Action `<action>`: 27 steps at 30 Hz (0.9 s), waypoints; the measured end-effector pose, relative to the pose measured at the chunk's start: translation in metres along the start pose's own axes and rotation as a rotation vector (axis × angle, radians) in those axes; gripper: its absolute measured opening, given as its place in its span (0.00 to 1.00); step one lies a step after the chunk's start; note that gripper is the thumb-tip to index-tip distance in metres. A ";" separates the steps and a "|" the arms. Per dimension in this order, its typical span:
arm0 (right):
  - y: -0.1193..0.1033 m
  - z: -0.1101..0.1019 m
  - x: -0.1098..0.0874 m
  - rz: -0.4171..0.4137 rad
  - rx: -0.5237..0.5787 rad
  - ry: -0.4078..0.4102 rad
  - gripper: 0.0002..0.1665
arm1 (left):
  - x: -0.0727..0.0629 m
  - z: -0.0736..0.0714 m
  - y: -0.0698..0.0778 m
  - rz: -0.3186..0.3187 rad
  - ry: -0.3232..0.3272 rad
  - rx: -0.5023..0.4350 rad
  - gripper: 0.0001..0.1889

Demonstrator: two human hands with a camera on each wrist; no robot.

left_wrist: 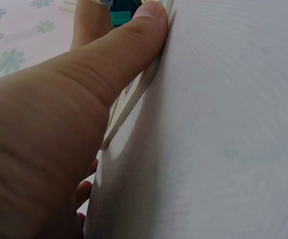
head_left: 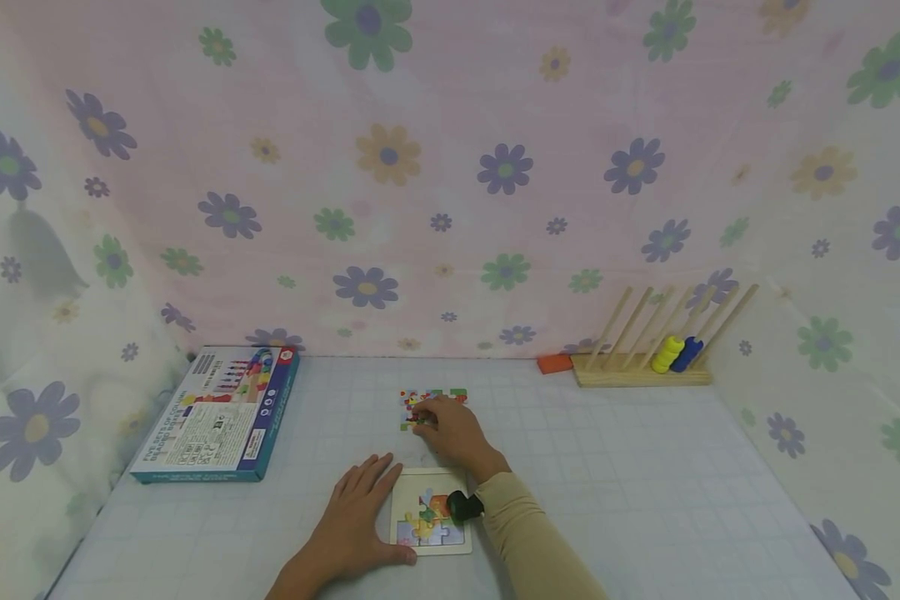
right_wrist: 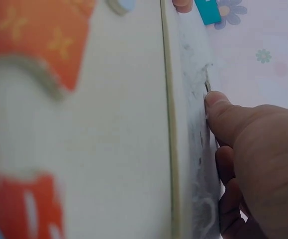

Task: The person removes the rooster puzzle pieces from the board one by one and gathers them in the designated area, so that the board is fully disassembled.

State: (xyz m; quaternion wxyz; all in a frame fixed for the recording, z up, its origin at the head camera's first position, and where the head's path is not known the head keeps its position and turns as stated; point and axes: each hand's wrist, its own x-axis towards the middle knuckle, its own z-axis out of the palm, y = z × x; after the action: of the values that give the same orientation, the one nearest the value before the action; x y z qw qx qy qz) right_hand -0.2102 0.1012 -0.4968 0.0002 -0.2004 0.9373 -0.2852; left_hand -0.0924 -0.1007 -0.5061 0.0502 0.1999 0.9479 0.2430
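A jigsaw tray [head_left: 407, 492] with a pale wooden rim lies at the front middle, its lower part filled with coloured pieces [head_left: 427, 532]. My left hand [head_left: 352, 521] rests beside it, fingers spread, thumb at its lower left corner. The left wrist view shows that thumb [left_wrist: 129, 45] lying along the tray's edge. Beyond the tray, my right hand [head_left: 453, 433] reaches over a group of colourful puzzle pieces [head_left: 407, 397] and partly hides them. Its thumb [right_wrist: 223, 109] and curled fingers pinch a thin puzzle piece [right_wrist: 207, 85], seen edge-on in the right wrist view.
A boxed bead toy [head_left: 210, 417] lies at the left. At the back right stands a wooden peg rack [head_left: 637, 379] with yellow beads [head_left: 667, 355] and blue beads [head_left: 687, 355], next to a small red block [head_left: 554, 364]. Flowered cloth [head_left: 450, 183] walls the table on three sides.
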 end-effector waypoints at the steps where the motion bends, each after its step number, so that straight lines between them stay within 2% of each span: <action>1: 0.000 0.000 0.000 -0.001 0.002 -0.001 0.16 | 0.000 0.000 0.000 0.002 0.000 0.001 0.65; 12: 0.001 -0.001 0.000 0.025 0.018 -0.010 0.19 | 0.001 0.001 -0.003 -0.008 -0.021 -0.011 0.64; 18: 0.011 -0.007 -0.009 0.049 0.138 -0.013 0.25 | 0.003 0.004 -0.002 -0.019 -0.036 -0.003 0.64; 22: 0.013 -0.013 -0.016 0.074 0.200 -0.049 0.27 | 0.003 0.003 -0.002 -0.024 -0.035 0.008 0.64; 27: 0.005 -0.024 -0.033 0.083 0.163 -0.123 0.30 | 0.002 0.002 -0.001 -0.038 -0.041 0.003 0.64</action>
State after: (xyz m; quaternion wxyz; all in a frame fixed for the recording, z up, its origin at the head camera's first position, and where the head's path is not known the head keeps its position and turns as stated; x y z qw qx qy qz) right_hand -0.1840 0.1302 -0.4826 0.0860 -0.1780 0.9166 -0.3476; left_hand -0.0946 -0.1001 -0.5086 0.0742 0.1867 0.9506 0.2366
